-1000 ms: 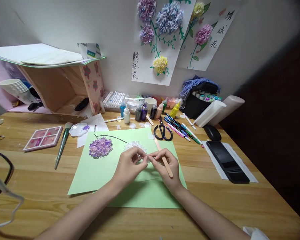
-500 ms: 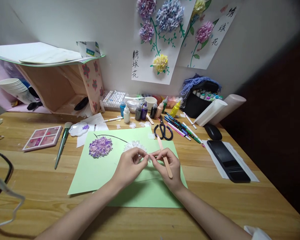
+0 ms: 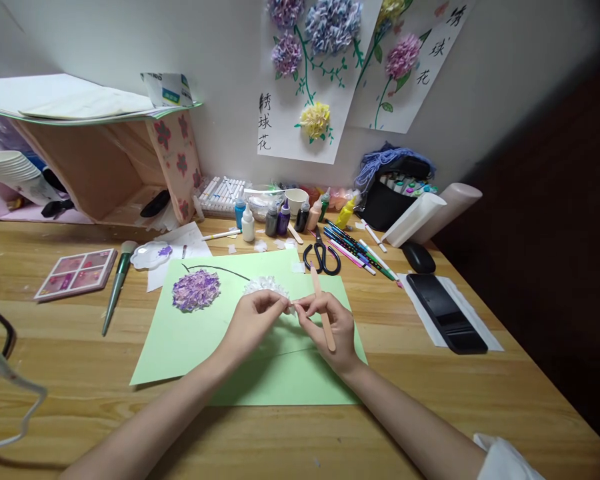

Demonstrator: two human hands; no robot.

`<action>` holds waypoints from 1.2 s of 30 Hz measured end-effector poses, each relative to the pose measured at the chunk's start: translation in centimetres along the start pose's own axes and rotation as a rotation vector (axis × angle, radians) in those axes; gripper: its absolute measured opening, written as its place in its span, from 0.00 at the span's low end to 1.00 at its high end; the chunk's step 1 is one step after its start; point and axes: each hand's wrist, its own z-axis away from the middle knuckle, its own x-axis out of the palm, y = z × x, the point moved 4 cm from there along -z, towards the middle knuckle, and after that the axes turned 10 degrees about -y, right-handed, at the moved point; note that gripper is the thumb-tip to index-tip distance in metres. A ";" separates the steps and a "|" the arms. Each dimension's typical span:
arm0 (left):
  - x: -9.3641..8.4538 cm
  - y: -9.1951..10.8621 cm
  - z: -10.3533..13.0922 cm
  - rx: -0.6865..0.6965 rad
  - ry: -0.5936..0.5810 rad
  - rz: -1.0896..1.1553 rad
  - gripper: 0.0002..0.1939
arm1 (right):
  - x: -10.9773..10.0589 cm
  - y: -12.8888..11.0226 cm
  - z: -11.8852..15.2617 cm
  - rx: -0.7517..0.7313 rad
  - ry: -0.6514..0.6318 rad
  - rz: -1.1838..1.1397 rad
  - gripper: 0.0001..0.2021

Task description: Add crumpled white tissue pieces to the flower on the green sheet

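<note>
Over the green paper (image 3: 155, 353) my two hands meet fingertip to fingertip. My left hand (image 3: 255, 320) pinches a tiny white scrap of paper (image 3: 293, 309), mostly hidden by the fingers. The fingertips of my right hand (image 3: 333, 330) close on the same scrap, while a wooden craft stick (image 3: 324, 313) lies held across its fingers, pointing up and away. Just behind my left hand, a white crinkled paper flower (image 3: 266, 287) is partly covered. A purple and white paper flower (image 3: 196, 290) sits to its left on the sheet, with a dark drawn stem (image 3: 220, 269) above.
Black scissors (image 3: 321, 257) and several pens (image 3: 357, 250) lie beyond the sheet. Paint bottles (image 3: 271, 220) line the back. A phone (image 3: 445, 313) rests at right, a brush (image 3: 117, 290) and a pink palette (image 3: 75, 275) at left. Flower pictures (image 3: 300, 143) hang on the wall.
The view has shifted slightly, so everything sits a little further left and higher. My fingers have moved slightly around the white scrap; the craft stick stays in my right hand.
</note>
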 end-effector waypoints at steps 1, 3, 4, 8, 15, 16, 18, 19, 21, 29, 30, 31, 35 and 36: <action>0.0 0.0 0.0 -0.005 -0.005 0.017 0.13 | 0.0 0.0 0.0 -0.009 -0.004 0.008 0.09; 0.0 0.0 0.0 -0.023 -0.013 0.033 0.13 | 0.0 -0.1 0.0 -0.025 -0.011 0.026 0.09; 0.0 -0.1 0.0 -0.031 -0.015 0.033 0.14 | -0.1 -0.1 0.0 -0.034 -0.013 0.036 0.09; 0.0 -0.3 0.1 -0.046 -0.026 0.007 0.16 | -0.1 -0.3 0.1 -0.073 -0.017 0.078 0.09; 0.1 -0.8 0.1 -0.059 -0.033 -0.006 0.16 | 0.0 -0.3 0.1 -0.090 -0.018 0.100 0.09; 0.1 -0.8 0.1 -0.049 -0.029 -0.015 0.16 | 0.0 -0.3 0.1 -0.087 -0.018 0.096 0.09; 0.0 -0.6 0.1 -0.020 -0.013 -0.048 0.15 | 0.0 -0.3 0.2 -0.076 -0.019 0.078 0.09; 0.0 -0.5 0.2 -0.008 -0.001 -0.069 0.14 | 0.1 -0.3 0.2 -0.065 -0.019 0.065 0.09; -0.1 -0.3 0.3 0.010 0.021 -0.115 0.12 | 0.1 -0.3 0.2 -0.023 -0.013 0.031 0.09; 0.1 -0.1 0.6 0.081 0.062 -0.279 0.10 | 0.4 0.3 0.2 0.174 -0.011 -0.132 0.09; 0.1 -0.2 0.6 0.088 0.064 -0.290 0.10 | 0.3 0.4 0.2 0.184 -0.005 -0.145 0.09; 0.1 -0.2 0.6 0.092 0.064 -0.297 0.11 | 0.3 0.4 0.2 0.194 -0.002 -0.155 0.09; 0.1 -0.3 0.6 0.091 0.056 -0.301 0.11 | 0.3 0.5 0.2 0.226 0.002 -0.177 0.09; 0.1 -0.3 0.7 0.090 0.054 -0.297 0.11 | 0.3 0.5 0.2 0.229 0.005 -0.178 0.09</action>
